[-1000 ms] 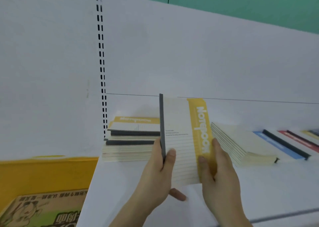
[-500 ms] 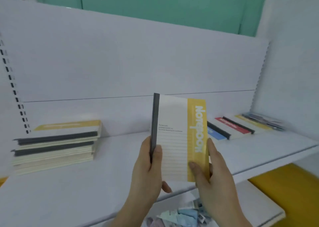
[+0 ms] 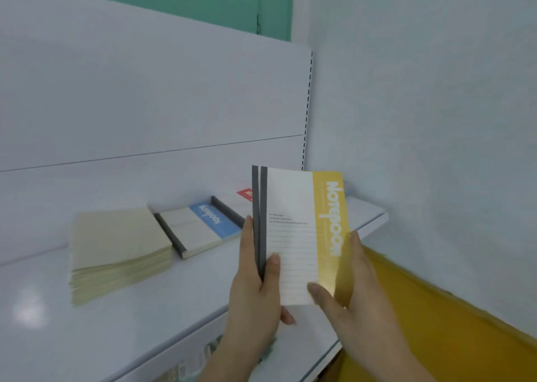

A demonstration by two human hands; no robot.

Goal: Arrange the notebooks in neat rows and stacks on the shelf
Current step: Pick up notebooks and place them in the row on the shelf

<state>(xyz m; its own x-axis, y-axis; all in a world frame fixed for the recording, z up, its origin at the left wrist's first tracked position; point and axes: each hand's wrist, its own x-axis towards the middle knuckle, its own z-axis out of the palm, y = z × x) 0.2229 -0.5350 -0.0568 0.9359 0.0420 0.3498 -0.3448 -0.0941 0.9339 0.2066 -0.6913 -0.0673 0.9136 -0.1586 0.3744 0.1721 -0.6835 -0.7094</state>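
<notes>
Since half a second ago the view has been swung right, so that a second grey spine is shown beside the first and the yellow notebooks (image 3: 302,233) are seen held upright above the shelf's front edge. They are gripped at the spines by the left hand (image 3: 255,291), thumb curled over the cover, and pinched at the yellow edge by the right hand (image 3: 348,288). Behind them, on the shelf (image 3: 116,323), a cream stack (image 3: 116,251) is laid beside a blue notebook (image 3: 200,227), with a red one (image 3: 245,193) partly hidden further right.
</notes>
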